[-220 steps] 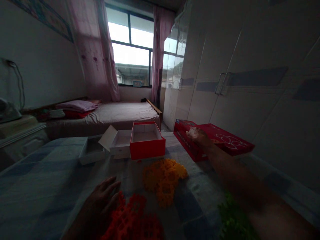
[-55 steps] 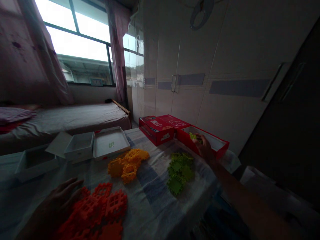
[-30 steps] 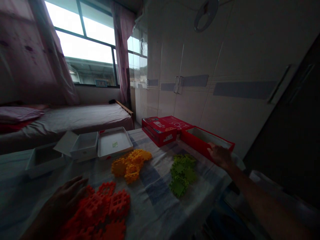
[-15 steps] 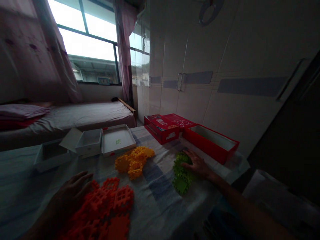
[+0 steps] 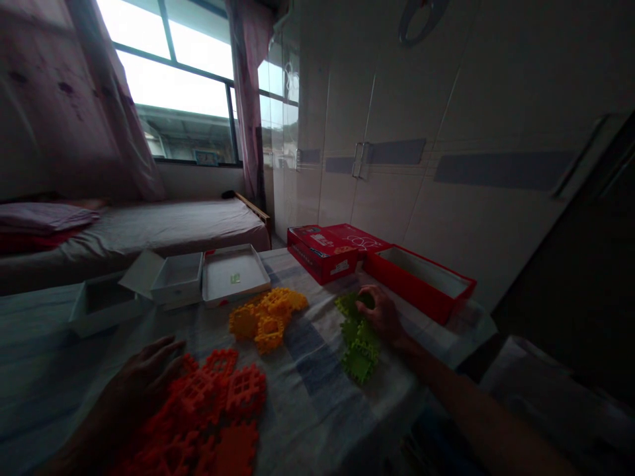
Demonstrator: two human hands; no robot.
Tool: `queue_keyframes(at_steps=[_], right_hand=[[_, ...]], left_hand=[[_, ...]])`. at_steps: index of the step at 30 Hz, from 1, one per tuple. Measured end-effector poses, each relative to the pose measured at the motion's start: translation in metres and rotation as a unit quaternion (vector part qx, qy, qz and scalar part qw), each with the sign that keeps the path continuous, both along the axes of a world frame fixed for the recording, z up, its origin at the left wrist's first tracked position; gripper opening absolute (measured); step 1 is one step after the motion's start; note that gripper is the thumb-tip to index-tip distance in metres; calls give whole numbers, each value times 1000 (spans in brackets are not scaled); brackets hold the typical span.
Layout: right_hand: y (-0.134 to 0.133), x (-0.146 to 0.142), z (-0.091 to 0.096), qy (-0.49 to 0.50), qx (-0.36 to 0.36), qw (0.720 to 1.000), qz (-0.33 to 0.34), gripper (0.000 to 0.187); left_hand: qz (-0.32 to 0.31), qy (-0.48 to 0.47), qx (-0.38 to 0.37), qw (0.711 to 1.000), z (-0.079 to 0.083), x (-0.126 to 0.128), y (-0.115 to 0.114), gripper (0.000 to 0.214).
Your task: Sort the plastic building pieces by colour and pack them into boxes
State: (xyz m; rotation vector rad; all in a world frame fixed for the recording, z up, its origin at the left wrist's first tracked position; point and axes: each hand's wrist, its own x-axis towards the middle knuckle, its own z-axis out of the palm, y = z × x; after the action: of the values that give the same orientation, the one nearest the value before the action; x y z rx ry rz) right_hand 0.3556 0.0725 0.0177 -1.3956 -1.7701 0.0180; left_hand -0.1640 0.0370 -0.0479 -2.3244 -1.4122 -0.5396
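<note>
Right hand [image 5: 384, 318] was over notched green plastic pieces [image 5: 360, 362], heaped on white-and-blue checked cloth [image 5: 310, 373]; thumb and fingertips curled round top piece, could not tell if clamped; open-topped red cardboard box [image 5: 397, 281], pale inside, stood just beyond; left hand [image 5: 136, 377], fingers extended, slightly apart, rested at left edge of notched red-orange plastic pieces [image 5: 243, 390]; notched yellow-orange plastic pieces [image 5: 270, 330] lay between both heaps, farther back

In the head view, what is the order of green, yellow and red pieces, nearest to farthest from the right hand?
1. Green pieces: at the right hand.
2. Yellow pieces: to its left.
3. Red pieces: beside the left hand.
</note>
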Motion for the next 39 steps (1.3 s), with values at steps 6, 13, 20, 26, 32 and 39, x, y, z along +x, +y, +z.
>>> queue_keyframes(at_steps=[6,13,20,26,32,39], right_hand=[[8,11,0,120,16,992,-46,25],[23,59,47,236,64,960,-138,38],[55,146,94,136,82,937,-310,49],[26,93,61,59,68,970,-227,60],[-63,-4,8,-98,-150,977,116,84],[-83,-26,-5,-167,-174,966,91,77]], left_hand=[[-63,84,81,991,-4,-5,3,33],[-68,80,87,991,-7,-5,2,36],[-47,81,69,993,-3,-2,0,39],[-59,94,92,989,3,3,-2,37],[-45,50,49,997,3,0,-1,35],[22,15,-52,998,10,7,-6,37]])
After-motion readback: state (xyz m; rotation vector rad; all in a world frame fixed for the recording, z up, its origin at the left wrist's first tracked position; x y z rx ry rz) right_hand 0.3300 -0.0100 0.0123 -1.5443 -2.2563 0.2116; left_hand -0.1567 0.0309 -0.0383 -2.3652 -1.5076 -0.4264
